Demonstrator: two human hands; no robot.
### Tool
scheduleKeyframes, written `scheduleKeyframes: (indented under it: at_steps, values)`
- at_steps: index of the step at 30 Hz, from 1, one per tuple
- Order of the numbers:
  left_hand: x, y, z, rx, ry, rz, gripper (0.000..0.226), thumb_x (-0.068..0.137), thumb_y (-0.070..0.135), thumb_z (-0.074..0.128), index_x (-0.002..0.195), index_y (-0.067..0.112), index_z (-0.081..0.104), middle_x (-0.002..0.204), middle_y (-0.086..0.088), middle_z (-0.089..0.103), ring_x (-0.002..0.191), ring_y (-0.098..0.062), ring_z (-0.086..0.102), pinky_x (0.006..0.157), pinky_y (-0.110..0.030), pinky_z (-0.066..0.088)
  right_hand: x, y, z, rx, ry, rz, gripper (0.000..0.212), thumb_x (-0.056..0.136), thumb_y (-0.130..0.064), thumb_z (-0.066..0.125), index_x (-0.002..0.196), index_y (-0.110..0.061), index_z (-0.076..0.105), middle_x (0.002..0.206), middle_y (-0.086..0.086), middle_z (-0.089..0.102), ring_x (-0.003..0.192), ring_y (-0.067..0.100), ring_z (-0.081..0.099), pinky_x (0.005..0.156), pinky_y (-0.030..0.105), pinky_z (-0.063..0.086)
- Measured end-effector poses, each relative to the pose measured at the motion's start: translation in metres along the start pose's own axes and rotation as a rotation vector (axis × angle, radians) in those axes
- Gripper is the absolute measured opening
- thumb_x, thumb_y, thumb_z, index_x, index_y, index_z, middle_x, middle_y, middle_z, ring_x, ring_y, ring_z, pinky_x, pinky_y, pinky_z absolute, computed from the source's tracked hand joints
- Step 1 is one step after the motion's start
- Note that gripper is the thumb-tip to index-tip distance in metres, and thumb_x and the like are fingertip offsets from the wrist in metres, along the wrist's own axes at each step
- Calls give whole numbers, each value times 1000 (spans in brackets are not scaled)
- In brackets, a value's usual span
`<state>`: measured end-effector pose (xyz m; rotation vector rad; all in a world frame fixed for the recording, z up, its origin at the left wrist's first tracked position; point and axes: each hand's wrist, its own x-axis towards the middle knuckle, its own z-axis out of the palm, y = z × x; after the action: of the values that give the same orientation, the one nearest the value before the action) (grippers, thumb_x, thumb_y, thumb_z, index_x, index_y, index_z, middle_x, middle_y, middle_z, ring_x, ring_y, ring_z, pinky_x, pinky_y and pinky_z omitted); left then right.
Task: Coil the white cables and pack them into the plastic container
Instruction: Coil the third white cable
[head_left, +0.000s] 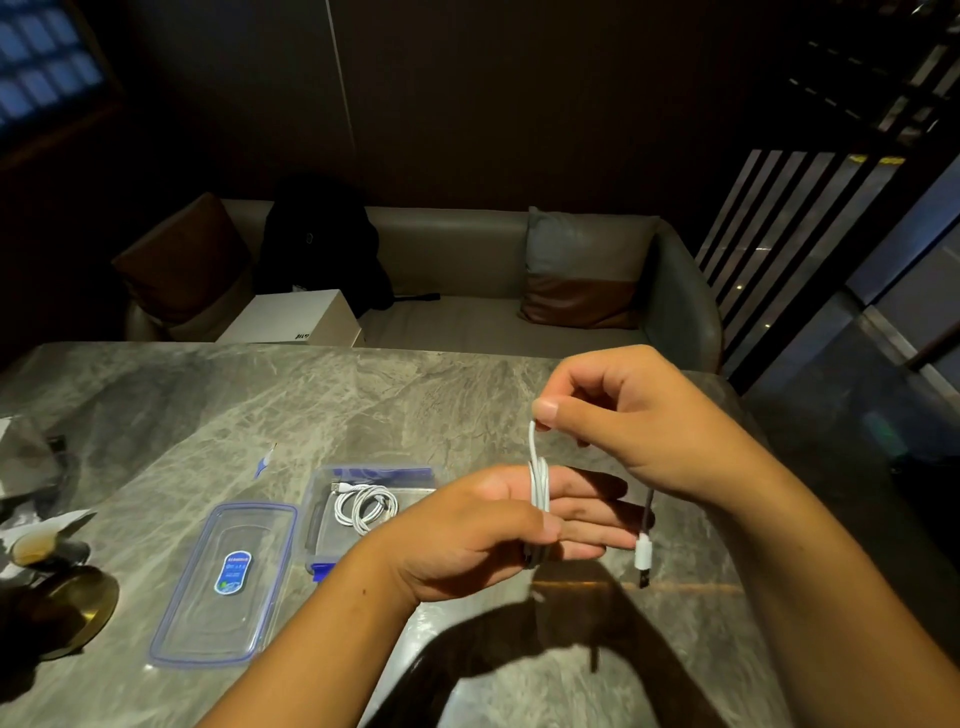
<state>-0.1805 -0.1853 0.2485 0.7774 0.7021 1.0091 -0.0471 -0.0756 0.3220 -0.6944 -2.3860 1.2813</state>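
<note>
Above near table edge: left hand (483, 525) spread as spool, closed on wound white cable (539, 483); right hand (623, 415) pinching its loose run for winding; plastic container (332, 486) open left, one coil (363, 506) inside.

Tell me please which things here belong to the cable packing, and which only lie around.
Job: white cable wound on left hand, right hand pinching it; coiled cable in plastic container; lid.
Lying about: white box, black bag, cushions.
</note>
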Motion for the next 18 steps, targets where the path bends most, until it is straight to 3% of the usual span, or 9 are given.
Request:
scheduleKeyframes:
  at_steps: [5,9,13,18]
  values:
    - [-1,2,10,55,-82,-21,51,88,-6,35,139,-6,42,142,-29,47,130,-37,51,113,-43,38,3,2,-6,13,1,-48,16,84,-27,75,75,-14,73,59,-6,60,56,7,51,56,23,43]
    - [-5,7,12,95,-107,44,48,96,8,42,142,-6,41,143,-30,48,133,-43,47,114,-48,35,7,9,-8,71,46,-44,28,74,-36,76,71,-9,70,54,-9,51,53,6,45,52,19,40]
    - [-7,13,13,126,-116,79,48,97,7,41,142,-8,39,143,-31,47,133,-44,47,115,-50,33,9,24,-4,211,27,-11,25,73,-34,74,68,-10,66,51,-10,49,45,0,39,46,11,35]
    - [-12,22,12,185,-150,122,47,96,5,36,140,-12,39,140,-34,48,130,-43,50,113,-47,36,8,35,-4,292,-6,5,19,77,-29,71,67,-14,67,50,-2,49,43,4,36,44,13,32]
